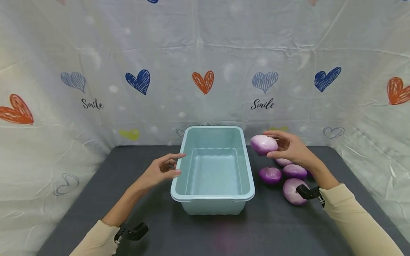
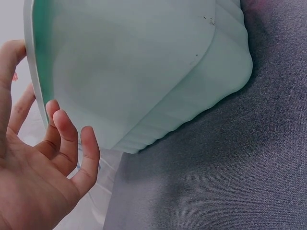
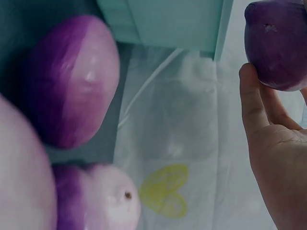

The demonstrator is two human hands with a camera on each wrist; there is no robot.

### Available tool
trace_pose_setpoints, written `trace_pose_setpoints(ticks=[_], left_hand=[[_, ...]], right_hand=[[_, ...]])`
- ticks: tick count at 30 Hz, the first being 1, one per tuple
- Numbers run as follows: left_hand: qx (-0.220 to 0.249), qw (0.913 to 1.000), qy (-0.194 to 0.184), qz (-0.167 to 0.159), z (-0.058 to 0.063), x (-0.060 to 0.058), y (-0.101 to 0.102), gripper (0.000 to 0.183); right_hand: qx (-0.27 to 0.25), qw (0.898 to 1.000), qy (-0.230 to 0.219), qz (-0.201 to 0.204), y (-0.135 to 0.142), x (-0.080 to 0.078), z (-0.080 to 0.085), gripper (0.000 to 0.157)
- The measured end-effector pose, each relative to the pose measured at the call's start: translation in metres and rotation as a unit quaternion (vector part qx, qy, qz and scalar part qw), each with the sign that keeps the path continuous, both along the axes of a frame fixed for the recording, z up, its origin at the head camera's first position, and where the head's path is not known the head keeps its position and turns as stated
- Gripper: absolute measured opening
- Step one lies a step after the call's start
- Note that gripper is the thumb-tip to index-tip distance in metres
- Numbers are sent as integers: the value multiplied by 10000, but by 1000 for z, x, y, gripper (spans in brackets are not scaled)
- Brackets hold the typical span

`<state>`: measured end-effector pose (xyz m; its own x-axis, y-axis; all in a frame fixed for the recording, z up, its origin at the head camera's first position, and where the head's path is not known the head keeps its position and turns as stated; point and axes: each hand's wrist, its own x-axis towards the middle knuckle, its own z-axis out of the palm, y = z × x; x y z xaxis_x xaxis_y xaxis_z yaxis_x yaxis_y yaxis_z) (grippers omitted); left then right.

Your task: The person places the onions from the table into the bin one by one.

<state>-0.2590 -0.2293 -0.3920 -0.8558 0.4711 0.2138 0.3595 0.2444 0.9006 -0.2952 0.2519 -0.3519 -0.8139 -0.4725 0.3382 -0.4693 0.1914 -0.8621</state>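
My right hand [image 1: 293,147] holds a glossy purple-and-white red onion [image 1: 263,144] between thumb and fingers, raised beside the right rim of a pale blue-green plastic basin [image 1: 211,197]. In the right wrist view the held onion [image 3: 280,45] shows its dark purple side with a small pale scar. The left hand [image 1: 160,169] is at the basin's left rim, thumb and index fingertips touching it, the other fingers loosely bent outside. The basin's inside floor shows bare. Under the right hand lie several more onions [image 1: 270,175], partly hidden by the hand and wrist.
A dark grey cloth [image 1: 153,227] covers the table. Behind and at both sides hangs a whitish curtain [image 1: 205,46] printed with hearts and words. The nearest big onion [image 1: 294,191] lies under the black strap [image 1: 309,192] on the right wrist.
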Motion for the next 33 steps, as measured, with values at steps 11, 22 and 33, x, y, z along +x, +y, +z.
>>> trace_pose_setpoints(ticks=[11,22,33], left_hand=[[27,10000,-50,33,0,-1,-1,54],[25,9999,-112,32,3,1,1,53],[-20,10000,-52,50,1,2,0,53]], right_hand=[[-10,9993,-96,369,-37,-9,11,68],[-265,9948,-161,966,-67,-15,18,71],[-416,9914,-338,1191,-65,-14,15,66]])
